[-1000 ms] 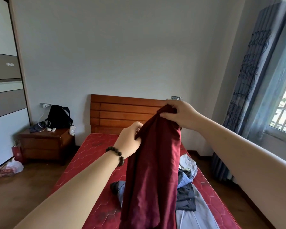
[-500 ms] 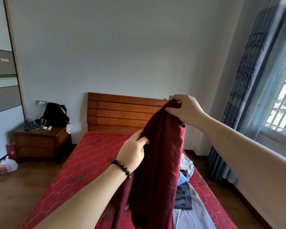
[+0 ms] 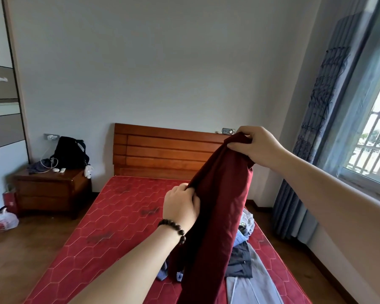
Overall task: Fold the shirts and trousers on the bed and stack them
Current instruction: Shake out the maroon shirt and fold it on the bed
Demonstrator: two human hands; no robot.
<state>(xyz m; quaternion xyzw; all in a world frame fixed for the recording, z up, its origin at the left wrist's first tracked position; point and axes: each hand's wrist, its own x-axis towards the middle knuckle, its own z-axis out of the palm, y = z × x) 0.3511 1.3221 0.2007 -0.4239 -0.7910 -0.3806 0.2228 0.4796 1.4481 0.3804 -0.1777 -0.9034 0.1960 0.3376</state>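
A dark red garment (image 3: 215,216) hangs in the air above the bed (image 3: 110,218), draping down to the bottom of the view. My right hand (image 3: 255,145) pinches its top end, up near the headboard's height. Lower and to the left, my left hand (image 3: 181,205), with a bead bracelet on the wrist, grips the garment's left edge. Behind the hanging cloth lies a heap of clothes (image 3: 244,255) on the right side of the red mattress: grey, light blue and dark pieces, partly hidden.
A wooden headboard (image 3: 162,154) stands against the far wall. A nightstand (image 3: 51,191) with a black backpack (image 3: 68,152) is left of the bed, a plastic bag (image 3: 2,220) on the floor beside it. Curtains and a window (image 3: 373,137) line the right wall.
My left hand has slid down the garment's left edge, away from the right hand, which has stayed at the top and shifted a little right. The cloth now stretches slanted between them.
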